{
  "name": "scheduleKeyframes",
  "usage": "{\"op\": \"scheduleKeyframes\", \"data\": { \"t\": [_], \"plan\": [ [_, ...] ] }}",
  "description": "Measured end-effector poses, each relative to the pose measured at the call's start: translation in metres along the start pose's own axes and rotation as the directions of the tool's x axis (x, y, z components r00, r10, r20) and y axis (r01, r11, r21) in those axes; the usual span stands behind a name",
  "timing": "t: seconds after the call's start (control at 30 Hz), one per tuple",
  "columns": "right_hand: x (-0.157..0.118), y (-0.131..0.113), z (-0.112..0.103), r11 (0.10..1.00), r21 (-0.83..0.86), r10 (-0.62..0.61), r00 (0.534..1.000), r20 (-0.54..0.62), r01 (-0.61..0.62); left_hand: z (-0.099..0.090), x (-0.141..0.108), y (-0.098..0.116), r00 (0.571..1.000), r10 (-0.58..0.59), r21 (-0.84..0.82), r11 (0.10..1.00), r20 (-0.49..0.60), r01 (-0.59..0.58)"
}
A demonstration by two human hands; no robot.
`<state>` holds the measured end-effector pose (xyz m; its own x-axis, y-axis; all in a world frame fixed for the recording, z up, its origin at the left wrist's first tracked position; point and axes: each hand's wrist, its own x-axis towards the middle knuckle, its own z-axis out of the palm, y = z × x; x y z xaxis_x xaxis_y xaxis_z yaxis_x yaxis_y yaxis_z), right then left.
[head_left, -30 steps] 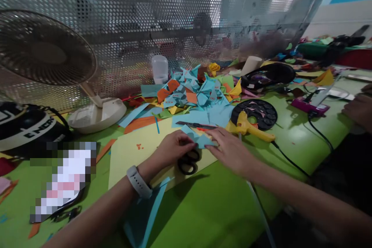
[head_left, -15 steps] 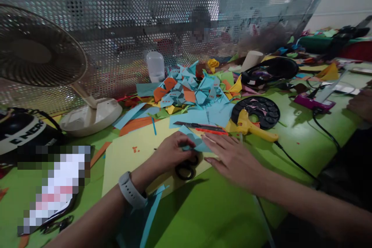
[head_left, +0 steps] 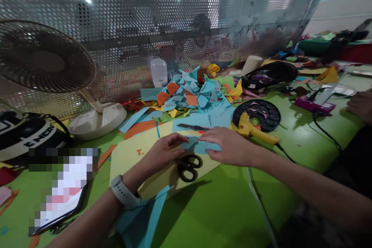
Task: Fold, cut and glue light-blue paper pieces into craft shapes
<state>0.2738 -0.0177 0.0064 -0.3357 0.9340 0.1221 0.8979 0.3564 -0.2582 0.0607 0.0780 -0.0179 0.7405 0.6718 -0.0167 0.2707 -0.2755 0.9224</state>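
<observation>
Between my two hands is a small piece of light blue paper, held above a yellow sheet. My left hand, with a watch on its wrist, is closed on the paper's left end between thumb and fingers. On the right end, my right hand grips the same paper with its fingertips. Black-handled scissors lie on the yellow sheet just below the paper. Behind my hands a craft knife rests on blue sheets, partly hidden by my right hand.
A heap of folded blue and orange paper stands at the back. To its right are a black round tray and a yellow glue gun with a cord. A fan and a phone are left. A person's hand shows far right.
My right hand has gone from fingers spread over the paper to gripping its right end. The paper now lies more level, and the scissors' handles show more fully. The view has shifted slightly.
</observation>
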Motion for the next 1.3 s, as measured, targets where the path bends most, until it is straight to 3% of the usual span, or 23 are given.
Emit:
{"op": "scheduleKeyframes", "data": {
  "t": [0.27, 0.37, 0.5, 0.63, 0.67, 0.77, 0.8, 0.9, 1.03, 1.17, 1.3],
  "plan": [
    [-0.016, -0.015, 0.004, 0.963, -0.262, -0.038, 0.996, 0.082, 0.058, 0.002, 0.001, 0.004, 0.999, -0.010, 0.083, 0.997, -0.033, 0.013],
    [-0.014, -0.013, 0.001, 0.957, -0.272, -0.078, 0.993, 0.087, 0.099, 0.002, 0.001, 0.005, 0.999, -0.021, 0.084, 0.996, -0.036, 0.024],
    [-0.012, -0.007, 0.002, 0.979, -0.190, -0.081, 0.997, -0.006, 0.079, 0.004, 0.000, 0.007, 0.999, -0.028, 0.113, 0.993, -0.022, 0.030],
    [-0.011, -0.005, 0.016, 0.981, -0.191, -0.059, 0.986, -0.157, 0.028, 0.005, -0.007, 0.008, 0.975, 0.083, 0.254, 0.967, -0.205, -0.029],
    [-0.011, -0.005, 0.020, 0.979, -0.202, -0.053, 0.989, -0.140, 0.024, 0.005, -0.009, 0.007, 0.975, 0.101, 0.302, 0.953, -0.197, -0.038],
    [-0.011, -0.006, 0.025, 0.972, -0.230, -0.056, 0.998, 0.010, 0.057, 0.003, -0.018, 0.011, 0.997, 0.046, 0.441, 0.895, 0.054, -0.065],
    [-0.011, -0.007, 0.023, 0.970, -0.236, -0.051, 0.998, 0.021, 0.055, 0.001, -0.022, 0.015, 0.996, 0.022, 0.480, 0.875, 0.082, -0.058],
    [-0.016, -0.016, 0.011, 0.977, -0.213, -0.042, 0.997, -0.060, 0.028, -0.005, -0.040, 0.032, 0.985, 0.086, 0.528, 0.849, -0.151, 0.007],
    [-0.024, -0.042, 0.005, 0.975, -0.169, -0.162, 0.983, -0.087, 0.145, -0.009, -0.076, 0.041, 0.976, 0.099, 0.526, 0.850, -0.195, 0.019],
    [-0.026, -0.068, 0.017, 0.915, -0.190, -0.376, 0.922, -0.088, 0.355, -0.012, -0.109, 0.032, 0.957, 0.094, 0.477, 0.877, -0.275, 0.051],
    [-0.020, -0.082, 0.028, 0.878, -0.184, -0.464, 0.880, -0.101, 0.441, -0.024, -0.127, 0.026, 0.914, 0.072, 0.357, 0.931, -0.400, 0.083]
  ]
}}
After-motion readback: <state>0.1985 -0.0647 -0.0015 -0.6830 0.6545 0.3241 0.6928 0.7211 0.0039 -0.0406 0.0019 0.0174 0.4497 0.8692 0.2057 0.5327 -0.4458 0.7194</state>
